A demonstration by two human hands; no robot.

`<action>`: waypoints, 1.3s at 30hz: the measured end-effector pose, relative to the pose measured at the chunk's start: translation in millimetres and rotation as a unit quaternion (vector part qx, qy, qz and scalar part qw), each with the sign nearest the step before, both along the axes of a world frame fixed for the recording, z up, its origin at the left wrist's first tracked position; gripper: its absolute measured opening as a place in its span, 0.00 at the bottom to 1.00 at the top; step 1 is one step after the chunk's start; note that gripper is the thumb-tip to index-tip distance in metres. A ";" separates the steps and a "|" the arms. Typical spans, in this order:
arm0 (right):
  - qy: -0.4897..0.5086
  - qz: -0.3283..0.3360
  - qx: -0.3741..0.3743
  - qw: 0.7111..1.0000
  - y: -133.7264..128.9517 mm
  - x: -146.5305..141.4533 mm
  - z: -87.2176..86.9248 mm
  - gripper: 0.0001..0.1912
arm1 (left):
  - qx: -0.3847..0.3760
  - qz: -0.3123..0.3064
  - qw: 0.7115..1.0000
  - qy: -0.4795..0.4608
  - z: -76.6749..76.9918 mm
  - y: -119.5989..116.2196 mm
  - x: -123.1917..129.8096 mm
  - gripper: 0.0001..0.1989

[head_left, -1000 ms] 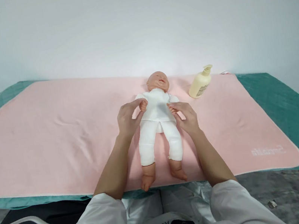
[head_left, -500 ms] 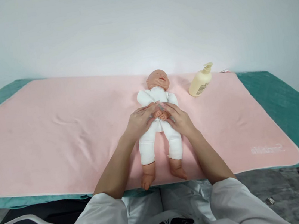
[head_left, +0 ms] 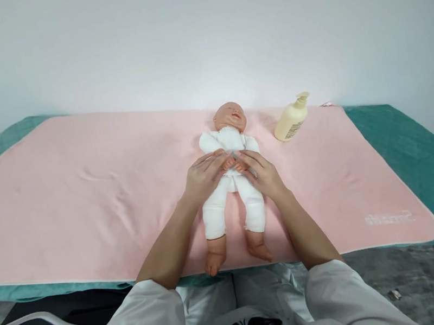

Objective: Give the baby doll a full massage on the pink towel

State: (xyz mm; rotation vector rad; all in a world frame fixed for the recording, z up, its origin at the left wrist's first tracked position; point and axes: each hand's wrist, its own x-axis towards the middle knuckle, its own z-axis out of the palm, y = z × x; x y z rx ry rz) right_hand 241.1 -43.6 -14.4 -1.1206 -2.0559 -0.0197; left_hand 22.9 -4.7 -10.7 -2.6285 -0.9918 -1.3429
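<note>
A baby doll [head_left: 231,140] with a soft white cloth body and tan plastic head, hands and feet lies on its back, head toward the wall. Its forearms are folded over the belly, with the small hands close together. My left hand [head_left: 206,176] is closed around the doll's arm on the left, fingers over the top. On the other side my right hand [head_left: 263,172] grips the doll's other arm in the same way. My fingertips nearly meet above the doll's hands and partly cover its forearms.
A pale yellow pump bottle [head_left: 291,120] stands right of the doll's head. Beneath both lies a pink mat [head_left: 63,209] over a green padded cover [head_left: 417,153]. A white wall [head_left: 180,36] rises behind. A white curved bar [head_left: 39,317] is at lower left.
The doll's small hands have shifted very slightly apart between my hands. My grip and the bottle look the same.
</note>
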 end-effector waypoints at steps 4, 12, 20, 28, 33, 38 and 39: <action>0.042 -0.042 0.041 0.997 2.8 10.7 0.2 0.22 | -0.017 0.070 0.992 -0.100 -3.2 0.6 -3.5 0.16; 0.140 -0.148 0.005 0.979 3.7 59.6 11.0 0.24 | -0.072 0.167 0.955 -0.233 6.9 9.7 -34.2 0.23; 0.196 -0.247 -0.159 0.935 -3.6 114.2 9.1 0.29 | -0.160 0.244 0.916 -0.275 12.5 24.5 -54.6 0.24; 0.209 -0.304 -0.319 0.873 -12.7 132.3 6.5 0.29 | -0.333 0.269 0.870 -0.246 5.1 36.8 -109.6 0.22; 0.199 -0.317 -0.352 0.858 -9.8 137.1 0.8 0.26 | -0.397 0.343 0.833 -0.175 11.8 32.1 -121.1 0.20; 0.208 -0.315 -0.375 0.847 -6.5 142.0 -4.5 0.23 | -0.444 0.390 0.799 -0.108 14.1 31.7 -121.1 0.18; 0.219 -0.311 -0.374 0.845 -6.5 142.3 -5.4 0.23 | -0.454 0.385 0.797 -0.102 11.6 33.4 -122.5 0.17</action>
